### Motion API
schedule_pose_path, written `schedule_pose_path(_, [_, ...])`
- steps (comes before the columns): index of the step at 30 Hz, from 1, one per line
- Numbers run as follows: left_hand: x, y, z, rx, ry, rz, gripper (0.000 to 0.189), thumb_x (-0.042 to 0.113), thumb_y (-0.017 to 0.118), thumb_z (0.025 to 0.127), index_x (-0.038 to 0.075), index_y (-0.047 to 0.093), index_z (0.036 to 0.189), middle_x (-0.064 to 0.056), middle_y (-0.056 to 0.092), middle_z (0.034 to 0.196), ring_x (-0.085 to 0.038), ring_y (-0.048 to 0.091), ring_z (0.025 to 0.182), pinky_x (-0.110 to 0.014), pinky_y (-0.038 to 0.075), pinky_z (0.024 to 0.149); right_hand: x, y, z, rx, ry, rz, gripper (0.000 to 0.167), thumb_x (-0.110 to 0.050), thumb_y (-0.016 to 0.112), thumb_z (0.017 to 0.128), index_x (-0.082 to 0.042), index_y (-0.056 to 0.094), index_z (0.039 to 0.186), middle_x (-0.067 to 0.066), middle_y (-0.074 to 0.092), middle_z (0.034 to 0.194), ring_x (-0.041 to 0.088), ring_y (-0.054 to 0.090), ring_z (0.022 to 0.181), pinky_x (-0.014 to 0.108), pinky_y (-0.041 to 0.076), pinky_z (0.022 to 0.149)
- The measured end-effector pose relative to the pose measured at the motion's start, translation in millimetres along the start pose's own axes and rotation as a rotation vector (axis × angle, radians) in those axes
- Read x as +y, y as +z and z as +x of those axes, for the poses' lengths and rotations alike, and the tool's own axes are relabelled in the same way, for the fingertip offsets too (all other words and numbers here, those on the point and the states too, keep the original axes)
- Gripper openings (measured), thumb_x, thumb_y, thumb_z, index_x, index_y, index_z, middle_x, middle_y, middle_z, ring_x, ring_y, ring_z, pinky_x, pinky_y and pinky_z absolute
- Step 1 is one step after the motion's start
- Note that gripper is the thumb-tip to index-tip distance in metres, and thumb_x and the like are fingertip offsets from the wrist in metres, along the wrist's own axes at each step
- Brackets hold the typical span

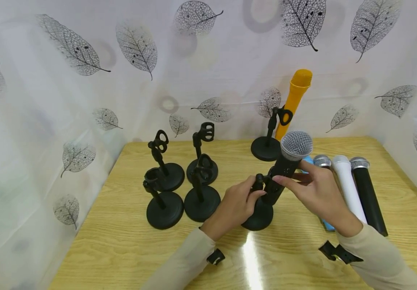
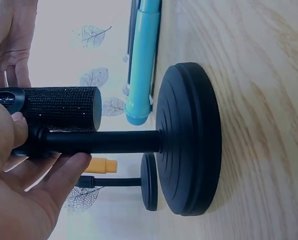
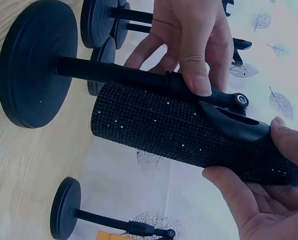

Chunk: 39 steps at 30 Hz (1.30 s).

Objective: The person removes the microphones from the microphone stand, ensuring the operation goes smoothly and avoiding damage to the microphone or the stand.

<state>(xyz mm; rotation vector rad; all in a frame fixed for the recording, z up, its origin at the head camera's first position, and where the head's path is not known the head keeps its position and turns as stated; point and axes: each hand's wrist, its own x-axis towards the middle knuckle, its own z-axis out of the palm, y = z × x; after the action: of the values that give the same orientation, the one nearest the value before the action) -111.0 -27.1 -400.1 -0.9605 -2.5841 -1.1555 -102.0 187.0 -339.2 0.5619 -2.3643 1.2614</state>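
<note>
A black microphone [image 1: 284, 171] with a silver mesh head stands tilted at the clip of a black desk stand [image 1: 259, 217]. Its handle has a studded, glittery texture, and the clip ring [image 3: 236, 125] wraps round it in the right wrist view. My left hand [image 1: 235, 205] grips the top of the stand's post, just below the clip. With thumb and fingers, my right hand [image 1: 318, 193] holds the microphone's handle below its head. The stand's round base [image 2: 189, 140] rests on the table.
Several black stands, one of them here [image 1: 165, 209], are grouped at the left. An orange microphone [image 1: 293, 100] leans upright at another stand [image 1: 266, 148] behind. To the right lie a white microphone [image 1: 349, 189], black microphone [image 1: 369, 193] and others, partly hidden by my right arm.
</note>
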Motion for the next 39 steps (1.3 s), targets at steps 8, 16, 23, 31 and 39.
schedule_pose_path(8, [-0.4,0.0,-5.6,0.018,0.002,-0.018,0.019,0.025,0.055,0.106,0.007,0.055,0.109,0.002,0.052,0.078,-0.007,0.048,0.065,-0.015,0.039,0.058,-1,1,-2.5,-0.029,0.024,0.019,0.029,-0.001,0.085,0.081,-0.003,0.073,0.107,0.011,0.075,0.104,-0.004,0.069,0.080,0.017,0.056,0.064])
schedule_pose_path(16, [1.5,-1.0,-9.3,0.050,0.016,-0.012,0.020,0.024,0.056,0.105,0.006,0.059,0.113,-0.001,0.061,0.092,-0.009,0.053,0.076,-0.017,0.044,0.067,-3,0,-3.7,-0.020,0.002,0.026,0.031,-0.001,0.085,0.080,-0.003,0.074,0.109,0.013,0.075,0.104,-0.001,0.070,0.080,0.016,0.055,0.065])
schedule_pose_path(23, [1.5,0.4,-10.3,0.066,0.015,-0.005,0.023,0.026,0.058,0.104,0.006,0.061,0.116,-0.004,0.064,0.099,-0.010,0.055,0.080,-0.018,0.046,0.070,-3,-1,-5.8,-0.024,0.037,0.033,0.029,0.000,0.084,0.081,-0.001,0.072,0.107,0.012,0.075,0.102,-0.002,0.070,0.079,0.017,0.055,0.065])
schedule_pose_path(31, [0.4,0.5,-11.3,0.071,0.011,-0.006,0.023,0.026,0.057,0.105,0.007,0.062,0.117,-0.003,0.063,0.098,-0.010,0.054,0.078,-0.017,0.045,0.068,-3,-3,-6.5,-0.004,0.057,0.087,0.031,0.004,0.083,0.079,-0.001,0.073,0.108,0.008,0.074,0.101,0.001,0.071,0.076,0.017,0.056,0.066])
schedule_pose_path(39, [-1.1,0.0,-11.8,0.072,0.017,-0.012,0.023,0.026,0.057,0.105,0.007,0.061,0.116,-0.002,0.062,0.098,-0.010,0.053,0.079,-0.018,0.044,0.067,-3,-7,-4.7,-0.002,0.073,0.114,0.030,0.006,0.082,0.081,0.002,0.072,0.109,-0.001,0.074,0.102,0.001,0.072,0.077,0.016,0.055,0.067])
